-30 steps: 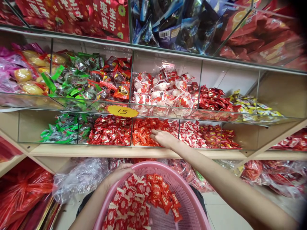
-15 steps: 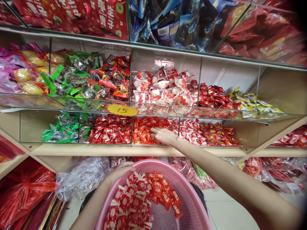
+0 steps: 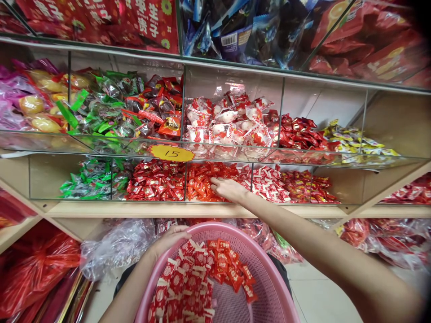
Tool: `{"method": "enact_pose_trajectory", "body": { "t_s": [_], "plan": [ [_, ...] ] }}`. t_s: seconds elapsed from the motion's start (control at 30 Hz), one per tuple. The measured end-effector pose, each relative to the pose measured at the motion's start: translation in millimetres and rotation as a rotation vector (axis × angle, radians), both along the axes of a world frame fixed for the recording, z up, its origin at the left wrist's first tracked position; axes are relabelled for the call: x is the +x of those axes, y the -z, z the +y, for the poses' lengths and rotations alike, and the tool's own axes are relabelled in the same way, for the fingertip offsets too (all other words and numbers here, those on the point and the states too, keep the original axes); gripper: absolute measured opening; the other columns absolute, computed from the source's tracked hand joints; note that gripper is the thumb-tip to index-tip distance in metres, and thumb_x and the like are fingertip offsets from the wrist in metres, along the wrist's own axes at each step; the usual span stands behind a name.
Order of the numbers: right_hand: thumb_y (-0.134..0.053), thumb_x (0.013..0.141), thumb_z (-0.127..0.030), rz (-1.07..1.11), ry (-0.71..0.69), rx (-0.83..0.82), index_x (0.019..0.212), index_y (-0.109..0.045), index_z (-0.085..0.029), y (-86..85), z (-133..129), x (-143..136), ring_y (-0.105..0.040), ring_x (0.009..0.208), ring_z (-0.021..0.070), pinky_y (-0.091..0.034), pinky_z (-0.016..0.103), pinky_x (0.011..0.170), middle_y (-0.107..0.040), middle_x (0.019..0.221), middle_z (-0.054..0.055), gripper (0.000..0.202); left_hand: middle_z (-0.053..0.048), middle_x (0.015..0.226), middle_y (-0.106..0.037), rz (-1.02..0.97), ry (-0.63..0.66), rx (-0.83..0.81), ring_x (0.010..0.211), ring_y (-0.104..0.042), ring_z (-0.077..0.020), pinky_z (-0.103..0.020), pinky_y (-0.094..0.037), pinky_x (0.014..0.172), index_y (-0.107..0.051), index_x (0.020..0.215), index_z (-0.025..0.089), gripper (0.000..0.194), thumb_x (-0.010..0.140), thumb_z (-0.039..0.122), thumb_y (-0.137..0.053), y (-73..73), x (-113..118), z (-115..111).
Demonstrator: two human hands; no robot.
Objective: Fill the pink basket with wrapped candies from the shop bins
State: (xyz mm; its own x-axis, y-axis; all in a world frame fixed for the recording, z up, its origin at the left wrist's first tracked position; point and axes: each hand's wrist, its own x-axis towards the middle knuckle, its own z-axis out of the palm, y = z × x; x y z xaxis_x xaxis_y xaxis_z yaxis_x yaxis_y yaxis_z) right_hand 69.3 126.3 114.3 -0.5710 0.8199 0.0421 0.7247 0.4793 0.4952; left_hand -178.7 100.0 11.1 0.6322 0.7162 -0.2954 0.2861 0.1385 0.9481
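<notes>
My left hand (image 3: 171, 237) grips the upper left rim of a pink plastic basket (image 3: 274, 264). Inside the basket lie red-and-white wrapped candies (image 3: 183, 282) on the left and orange-red packets (image 3: 224, 260) at the top right. My right hand (image 3: 227, 189) reaches into a lower shelf compartment, its fingers curled at the orange-red packets (image 3: 198, 181) there. Whatever its fingertips hold is too small to make out.
Glass dividers separate other candies, including red ones (image 3: 156, 179) and red-and-white ones (image 3: 271, 184). A yellow "15" tag (image 3: 171, 153) hangs above. The wooden shelf edge (image 3: 134, 210) runs behind the basket. Plastic bags (image 3: 117, 246) lie below.
My right hand has stayed at the orange-red packets with almost no movement. The basket and my left hand are nearly unchanged; the view has shifted slightly.
</notes>
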Motion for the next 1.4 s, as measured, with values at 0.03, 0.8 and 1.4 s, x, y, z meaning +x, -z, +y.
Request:
{"method": "enact_pose_trajectory", "body": {
  "t_s": [0.03, 0.8, 1.4],
  "plan": [
    [-0.031, 0.086, -0.016, 0.002, 0.0, 0.012, 0.095, -0.052, -0.015, 0.4, 0, 0, -0.051, 0.086, 0.0162, -0.043, 0.022, 0.06, -0.048, 0.105, 0.01, 0.023, -0.001, 0.079, -0.065, -0.004, 0.002, 0.001, 0.078, -0.056, -0.0173, -0.025, -0.039, 0.073, -0.064, 0.089, 0.015, 0.031, 0.065, 0.034, -0.057, 0.1, 0, 0],
    [-0.028, 0.086, -0.013, -0.039, -0.059, 0.074, 0.096, -0.053, -0.013, 4.0, 0, 9, -0.048, 0.086, 0.0169, -0.04, 0.027, 0.065, -0.046, 0.111, 0.011, 0.027, -0.002, 0.08, -0.065, 0.014, -0.053, 0.008, 0.08, -0.057, -0.018, -0.025, -0.041, 0.074, -0.065, 0.083, 0.017, 0.031, 0.061, 0.038, -0.06, -3.5, -1, -4],
    [-0.04, 0.083, -0.034, 0.475, 0.175, -0.012, 0.097, -0.054, -0.015, -9.9, -16, 7, -0.051, 0.079, 0.0126, -0.035, 0.021, 0.063, -0.052, 0.098, 0.008, 0.027, -0.001, 0.079, -0.065, -0.002, 0.019, -0.01, 0.079, -0.056, -0.0177, -0.025, -0.04, 0.074, -0.065, 0.087, 0.015, 0.031, 0.064, 0.035, -0.056, -9.4, 1, -3]
  ]
}}
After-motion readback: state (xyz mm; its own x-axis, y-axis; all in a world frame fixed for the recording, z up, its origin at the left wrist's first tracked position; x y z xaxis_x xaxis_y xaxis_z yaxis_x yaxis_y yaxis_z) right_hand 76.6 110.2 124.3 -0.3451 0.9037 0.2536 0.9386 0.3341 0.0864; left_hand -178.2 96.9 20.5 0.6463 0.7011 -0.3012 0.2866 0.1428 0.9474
